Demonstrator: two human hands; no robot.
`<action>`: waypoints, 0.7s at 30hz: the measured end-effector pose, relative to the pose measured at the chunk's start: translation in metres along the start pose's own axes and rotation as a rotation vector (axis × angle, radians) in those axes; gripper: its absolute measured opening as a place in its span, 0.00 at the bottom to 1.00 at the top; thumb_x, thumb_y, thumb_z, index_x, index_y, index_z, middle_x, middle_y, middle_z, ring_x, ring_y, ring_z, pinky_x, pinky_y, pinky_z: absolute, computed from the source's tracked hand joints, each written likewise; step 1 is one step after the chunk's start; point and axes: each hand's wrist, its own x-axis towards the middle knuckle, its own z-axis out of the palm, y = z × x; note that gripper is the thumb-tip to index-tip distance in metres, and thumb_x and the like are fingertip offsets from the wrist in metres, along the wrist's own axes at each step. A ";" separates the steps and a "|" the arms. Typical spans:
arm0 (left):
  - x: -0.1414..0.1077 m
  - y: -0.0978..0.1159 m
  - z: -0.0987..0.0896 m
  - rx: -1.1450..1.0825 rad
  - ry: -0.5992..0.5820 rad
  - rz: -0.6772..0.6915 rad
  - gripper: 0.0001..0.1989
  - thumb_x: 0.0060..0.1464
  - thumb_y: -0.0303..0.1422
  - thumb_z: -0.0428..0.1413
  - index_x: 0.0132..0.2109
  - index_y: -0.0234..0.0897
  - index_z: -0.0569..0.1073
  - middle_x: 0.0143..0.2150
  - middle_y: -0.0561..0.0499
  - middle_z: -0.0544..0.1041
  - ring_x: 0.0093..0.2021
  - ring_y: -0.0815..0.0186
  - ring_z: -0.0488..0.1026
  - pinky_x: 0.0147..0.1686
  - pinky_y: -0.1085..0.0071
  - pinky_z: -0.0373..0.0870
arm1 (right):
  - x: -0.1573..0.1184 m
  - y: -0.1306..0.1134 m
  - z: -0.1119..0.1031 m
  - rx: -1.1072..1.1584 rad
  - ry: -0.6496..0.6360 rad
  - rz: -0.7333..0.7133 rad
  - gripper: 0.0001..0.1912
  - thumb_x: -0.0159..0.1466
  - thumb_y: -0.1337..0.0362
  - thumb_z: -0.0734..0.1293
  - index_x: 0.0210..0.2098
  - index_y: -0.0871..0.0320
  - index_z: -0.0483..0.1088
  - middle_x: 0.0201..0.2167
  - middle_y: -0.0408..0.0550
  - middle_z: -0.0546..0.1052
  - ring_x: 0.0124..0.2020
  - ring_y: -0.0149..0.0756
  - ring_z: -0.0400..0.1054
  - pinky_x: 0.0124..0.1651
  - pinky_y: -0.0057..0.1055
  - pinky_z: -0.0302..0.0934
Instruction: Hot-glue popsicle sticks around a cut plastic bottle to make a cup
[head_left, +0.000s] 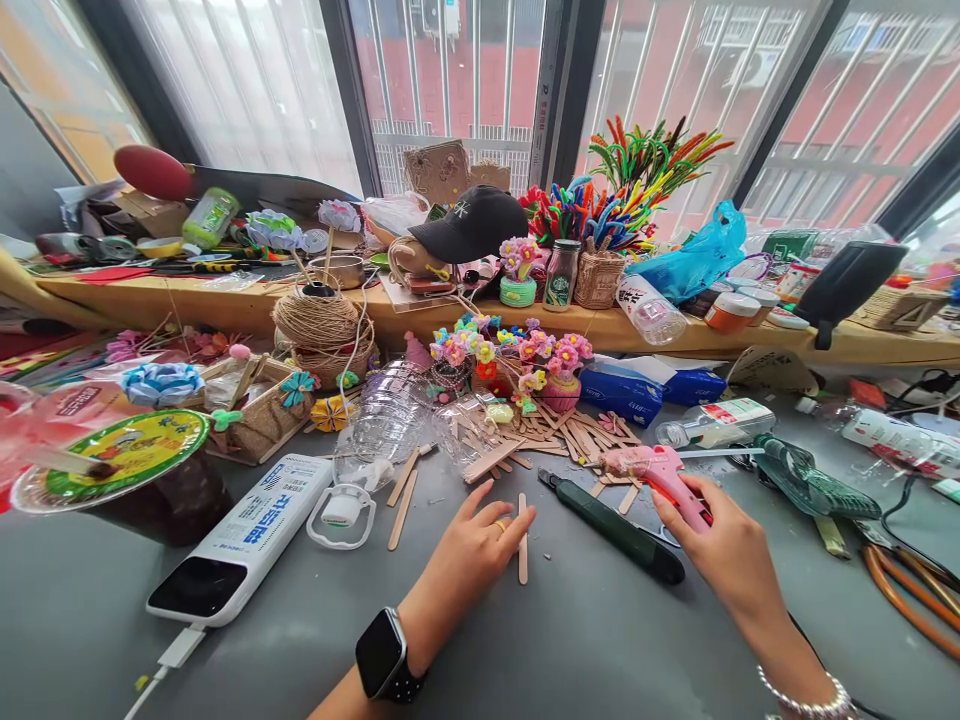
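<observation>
My left hand (472,540) is low over the grey table, palm down with fingers stretched out. A fingertip overlaps a wooden craft stick (523,568) lying lengthwise on the tabletop; whether it presses on it I cannot tell. My right hand (720,535) is wrapped around the handle of a pink hot glue gun (675,480). A clear glue stick (724,453) sticks out of the gun's back, and its nozzle points left towards a heap of craft sticks (577,437). Between my hands lies a dark green utility knife (619,525), set at a slant.
On the left are a white power bank (247,540) with a cable, a dark drink cup (161,500) and a clear plastic bottle (382,420). Behind them stand pipe-cleaner flowers (562,385) and a twine roll (319,325). A green tape dispenser (814,480) lies at right.
</observation>
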 end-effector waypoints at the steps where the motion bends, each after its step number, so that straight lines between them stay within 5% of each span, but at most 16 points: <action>1: 0.001 0.000 -0.001 0.021 0.001 0.004 0.15 0.56 0.21 0.44 0.50 0.31 0.65 0.28 0.50 0.76 0.39 0.62 0.73 0.51 0.53 0.62 | 0.000 0.000 0.000 -0.001 0.001 -0.008 0.27 0.51 0.43 0.58 0.37 0.58 0.68 0.31 0.51 0.74 0.27 0.39 0.68 0.30 0.33 0.60; 7: 0.009 -0.003 -0.007 0.044 -0.118 0.020 0.12 0.55 0.21 0.46 0.45 0.36 0.68 0.49 0.46 0.71 0.52 0.57 0.65 0.50 0.54 0.62 | 0.000 0.000 0.002 0.004 -0.003 -0.010 0.27 0.51 0.43 0.57 0.37 0.58 0.67 0.33 0.51 0.75 0.29 0.40 0.68 0.31 0.34 0.60; 12: 0.014 -0.003 -0.014 0.062 -0.195 0.027 0.09 0.54 0.20 0.47 0.37 0.35 0.69 0.44 0.48 0.72 0.52 0.57 0.64 0.52 0.55 0.59 | -0.001 -0.002 0.001 0.014 -0.042 0.039 0.27 0.51 0.43 0.57 0.38 0.58 0.67 0.34 0.51 0.75 0.31 0.40 0.68 0.33 0.34 0.61; 17: 0.016 0.000 -0.018 0.018 -0.248 -0.005 0.02 0.51 0.27 0.54 0.32 0.35 0.67 0.37 0.49 0.71 0.42 0.61 0.68 0.47 0.60 0.62 | -0.001 0.000 0.001 0.007 -0.038 0.039 0.28 0.51 0.42 0.57 0.38 0.58 0.68 0.33 0.51 0.75 0.29 0.41 0.68 0.31 0.34 0.61; 21: 0.009 0.001 -0.025 -0.076 -0.288 -0.175 0.10 0.46 0.35 0.60 0.33 0.36 0.67 0.36 0.49 0.70 0.36 0.62 0.68 0.37 0.65 0.64 | -0.001 0.001 0.002 -0.003 -0.016 0.000 0.27 0.51 0.43 0.58 0.37 0.58 0.67 0.33 0.51 0.75 0.29 0.41 0.68 0.30 0.34 0.61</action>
